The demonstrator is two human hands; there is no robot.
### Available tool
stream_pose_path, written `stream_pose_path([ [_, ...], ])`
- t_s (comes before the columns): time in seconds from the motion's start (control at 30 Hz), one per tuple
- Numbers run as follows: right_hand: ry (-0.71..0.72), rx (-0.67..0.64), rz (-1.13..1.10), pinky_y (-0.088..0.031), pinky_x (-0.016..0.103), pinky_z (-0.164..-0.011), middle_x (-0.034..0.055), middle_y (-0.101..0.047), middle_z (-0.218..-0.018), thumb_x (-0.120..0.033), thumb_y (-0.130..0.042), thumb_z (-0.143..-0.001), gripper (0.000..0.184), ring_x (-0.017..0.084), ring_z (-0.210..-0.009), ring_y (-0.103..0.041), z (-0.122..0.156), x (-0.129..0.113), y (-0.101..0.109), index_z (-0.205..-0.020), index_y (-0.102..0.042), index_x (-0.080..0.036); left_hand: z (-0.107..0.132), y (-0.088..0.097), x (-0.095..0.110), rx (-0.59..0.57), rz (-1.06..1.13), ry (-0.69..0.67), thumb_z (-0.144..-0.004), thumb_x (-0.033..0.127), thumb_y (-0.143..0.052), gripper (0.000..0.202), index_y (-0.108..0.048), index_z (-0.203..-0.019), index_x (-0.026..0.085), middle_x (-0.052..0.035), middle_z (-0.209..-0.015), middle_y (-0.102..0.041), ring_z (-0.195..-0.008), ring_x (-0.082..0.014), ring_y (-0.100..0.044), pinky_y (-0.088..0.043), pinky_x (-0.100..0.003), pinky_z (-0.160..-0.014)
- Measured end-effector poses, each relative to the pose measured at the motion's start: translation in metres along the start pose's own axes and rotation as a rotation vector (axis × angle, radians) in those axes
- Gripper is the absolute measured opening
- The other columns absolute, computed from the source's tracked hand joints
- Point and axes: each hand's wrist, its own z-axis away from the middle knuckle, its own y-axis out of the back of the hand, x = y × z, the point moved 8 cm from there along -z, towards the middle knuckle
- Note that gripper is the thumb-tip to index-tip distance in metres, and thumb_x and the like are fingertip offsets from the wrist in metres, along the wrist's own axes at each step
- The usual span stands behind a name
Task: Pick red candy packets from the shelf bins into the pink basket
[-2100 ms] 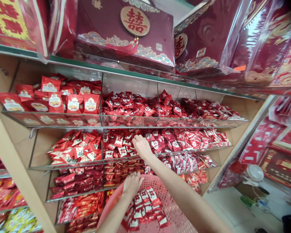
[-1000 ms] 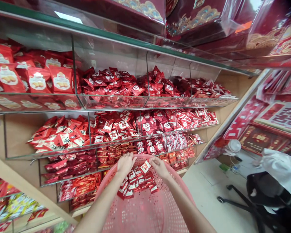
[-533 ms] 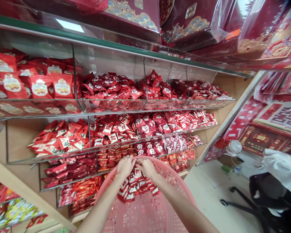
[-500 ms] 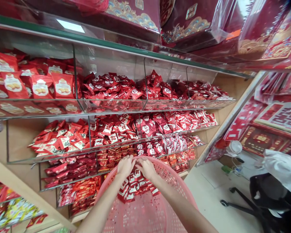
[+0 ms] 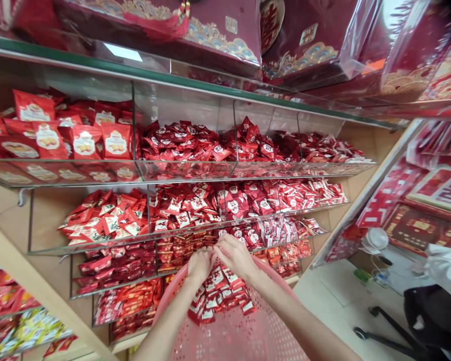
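Your left hand point(image 5: 201, 263) sat curled over the far rim of the basket point(image 5: 244, 338), gripping it. Your right hand point(image 5: 236, 255) hung just beside it, fingers bent down and meeting the left hand's. Could not tell whether the right held anything. Packets point(image 5: 220, 298) lay heaped at the basket's far end, directly under both hands. The basket was up close to the glass shelves point(image 5: 188, 171), which were packed with red stock point(image 5: 108, 220). A chair point(image 5: 432, 313) stood well apart, off to the right.
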Motion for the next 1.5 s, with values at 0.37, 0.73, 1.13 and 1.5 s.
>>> stream_pose_path([
  [0.37, 0.082, -0.199, 0.371, -0.043, 0.036, -0.082, 0.0079, -0.053, -0.119, -0.011, -0.057, -0.079, 0.046, 0.021, -0.099, -0.050, -0.140, -0.014, 0.011, -0.123, -0.047, -0.019, 0.001, 0.003, 0.001, 0.019, 0.009, -0.014, -0.093, 0.039, -0.031, 0.035, -0.055, -0.103, 0.017, -0.0098, -0.100, -0.063, -0.093, -0.0212, -0.060, -0.044, -0.031, -0.079],
  [0.73, 0.243, -0.141, 0.314, -0.042, 0.036, -0.086, 0.0103, -0.057, -0.114, -0.029, -0.056, -0.085, 0.050, 0.022, -0.101, -0.050, -0.126, -0.033, 0.038, -0.130, -0.040, -0.014, -0.002, 0.002, 0.001, 0.014, 0.027, -0.014, -0.093, 0.041, -0.029, 0.038, -0.055, -0.106, 0.016, -0.0114, -0.103, -0.062, -0.095, -0.0227, -0.060, -0.044, -0.032, -0.079],
  [1.13, 0.172, -0.426, 0.182, -0.039, 0.034, -0.089, 0.0069, -0.058, -0.114, -0.019, -0.053, -0.083, 0.043, 0.019, -0.103, -0.050, 0.045, -0.012, -0.025, -0.125, -0.043, -0.019, -0.010, 0.000, -0.017, -0.302, 0.394, 0.126, -0.086, 0.062, -0.007, 0.075, -0.064, -0.100, 0.017, -0.0136, -0.109, -0.065, -0.108, -0.0283, -0.057, -0.042, -0.036, -0.087],
  [1.5, 0.404, -0.446, 0.416, -0.039, 0.032, -0.078, 0.0065, -0.063, -0.095, -0.018, -0.043, -0.091, 0.017, 0.019, -0.094, -0.051, 0.052, -0.046, -0.132, -0.099, -0.056, -0.013, -0.010, 0.002, -0.015, -0.297, 0.406, 0.114, -0.083, 0.068, -0.013, 0.071, -0.062, -0.108, 0.023, -0.0075, -0.116, -0.063, -0.109, -0.0263, -0.057, -0.041, -0.034, -0.087],
])
